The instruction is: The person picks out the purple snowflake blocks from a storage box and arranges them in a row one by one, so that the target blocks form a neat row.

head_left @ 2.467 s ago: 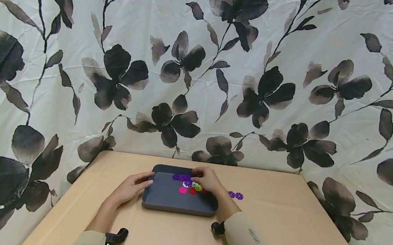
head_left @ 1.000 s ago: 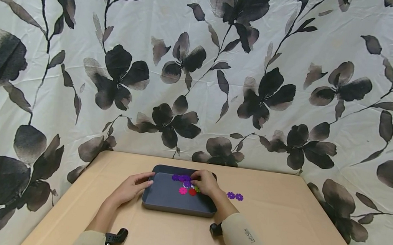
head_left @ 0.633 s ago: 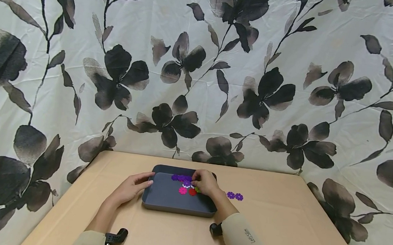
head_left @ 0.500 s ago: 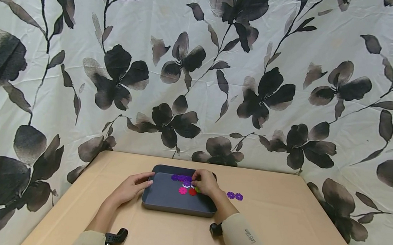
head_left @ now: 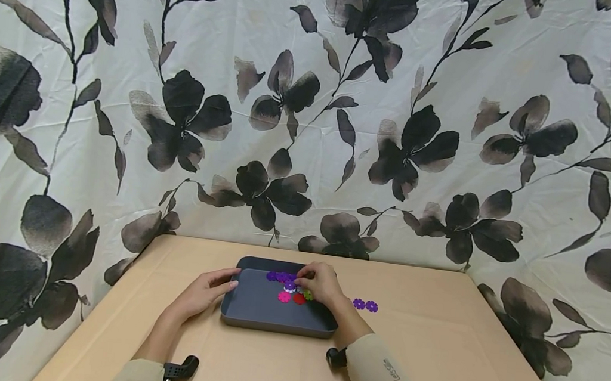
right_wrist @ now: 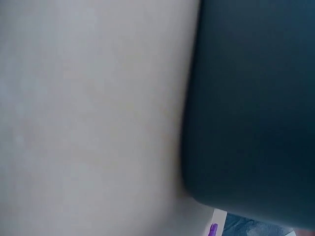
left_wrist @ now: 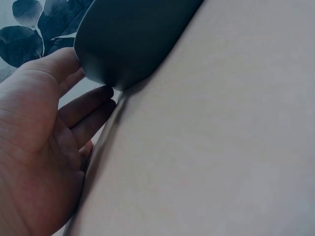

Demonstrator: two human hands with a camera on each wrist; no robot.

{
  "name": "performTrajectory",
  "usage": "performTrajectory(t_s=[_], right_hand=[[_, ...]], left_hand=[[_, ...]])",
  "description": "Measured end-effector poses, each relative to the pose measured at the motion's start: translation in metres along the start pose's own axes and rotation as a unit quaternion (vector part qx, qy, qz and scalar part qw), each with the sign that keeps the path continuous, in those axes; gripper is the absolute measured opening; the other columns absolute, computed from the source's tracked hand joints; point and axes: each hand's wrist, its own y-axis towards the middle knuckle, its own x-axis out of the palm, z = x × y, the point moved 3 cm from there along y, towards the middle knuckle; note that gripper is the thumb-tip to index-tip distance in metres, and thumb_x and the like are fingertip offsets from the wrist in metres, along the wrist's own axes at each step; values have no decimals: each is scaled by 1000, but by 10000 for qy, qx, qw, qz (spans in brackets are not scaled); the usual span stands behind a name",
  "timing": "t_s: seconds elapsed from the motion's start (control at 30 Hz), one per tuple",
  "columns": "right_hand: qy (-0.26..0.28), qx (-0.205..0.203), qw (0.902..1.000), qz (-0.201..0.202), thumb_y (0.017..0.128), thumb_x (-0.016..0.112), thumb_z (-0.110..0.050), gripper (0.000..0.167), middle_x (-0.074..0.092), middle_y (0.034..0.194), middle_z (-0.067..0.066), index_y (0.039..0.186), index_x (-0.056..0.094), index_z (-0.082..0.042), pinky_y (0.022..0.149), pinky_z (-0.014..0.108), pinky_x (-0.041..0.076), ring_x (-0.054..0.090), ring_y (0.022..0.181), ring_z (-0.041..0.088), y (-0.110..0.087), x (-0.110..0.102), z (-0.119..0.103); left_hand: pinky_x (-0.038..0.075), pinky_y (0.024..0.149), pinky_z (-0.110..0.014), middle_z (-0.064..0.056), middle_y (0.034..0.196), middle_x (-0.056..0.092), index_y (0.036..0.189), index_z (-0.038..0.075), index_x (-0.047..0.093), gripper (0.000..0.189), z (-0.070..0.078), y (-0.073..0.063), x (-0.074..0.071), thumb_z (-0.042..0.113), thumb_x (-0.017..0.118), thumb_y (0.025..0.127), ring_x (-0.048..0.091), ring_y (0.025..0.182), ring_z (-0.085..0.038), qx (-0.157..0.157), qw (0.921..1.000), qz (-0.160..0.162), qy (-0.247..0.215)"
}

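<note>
A dark grey rectangular tray lies on the tabletop in the head view, with small flower-shaped pieces in it. At its left rim my left hand grips the edge; the left wrist view shows the fingers of that hand at the tray's corner. My right hand reaches over the right side, thumb and forefinger pinching at the purple flower-shaped pieces. A pink piece, a red piece and a yellow-green piece lie below; the right hand hides others.
Two purple flower-shaped pieces lie on the table, right of the tray. A white cloth with dark flowers hangs behind the table. The right wrist view is mostly table and the tray's side.
The right hand stays over the pieces and has shifted slightly, its fingertips now a little farther left over the purple ones. The left hand and the tray have stayed in place.
</note>
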Motion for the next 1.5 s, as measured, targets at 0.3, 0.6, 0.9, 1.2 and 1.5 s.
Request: performTrajectory(t_s=[0.3, 0.6, 0.9, 1.2, 1.5], right_hand=[[649, 232, 9974, 229, 92, 79, -8, 16, 75, 101, 8, 106, 80, -1, 70, 22, 60, 67, 77, 11, -1, -6, 2], [1705, 248, 9841, 429, 91, 81, -7, 23, 78, 95, 14, 111, 77, 4, 70, 27, 64, 76, 76, 20, -8, -18, -6], [1792, 160, 9778, 1072, 88, 82, -2, 28, 76, 104, 14, 115, 78, -6, 74, 17, 58, 70, 87, 18, -28, -43, -18], [1703, 164, 9776, 1227, 88, 82, -4, 32, 77, 112, 14, 119, 77, -6, 81, 14, 58, 72, 98, 23, -44, -59, -12], [1472, 350, 9789, 1370, 89, 81, -3, 31, 77, 112, 14, 120, 77, -5, 84, 23, 62, 74, 98, 21, -53, -78, 9]], left_hand=[[37, 122, -57, -10, 155, 55, 149, 19, 58, 57, 1, 0, 0, 45, 68, 100, 47, 148, -36, 42, 10000, 1, 59], [36, 123, -55, -11, 157, 53, 151, 16, 56, 57, 4, 0, -1, 43, 67, 102, 44, 150, -35, 53, 9999, -62, 84], [36, 122, -57, -13, 156, 54, 150, 14, 57, 56, 4, -2, -2, 41, 67, 102, 45, 149, -37, 135, 9999, -53, 34], [35, 123, -56, -10, 157, 53, 151, 17, 56, 57, 0, -2, -1, 42, 67, 101, 44, 150, -35, 15, 10000, -33, 51], [36, 123, -55, -10, 156, 55, 150, 17, 58, 58, 1, 0, 1, 45, 68, 100, 46, 148, -34, 37, 10000, -39, 26]])
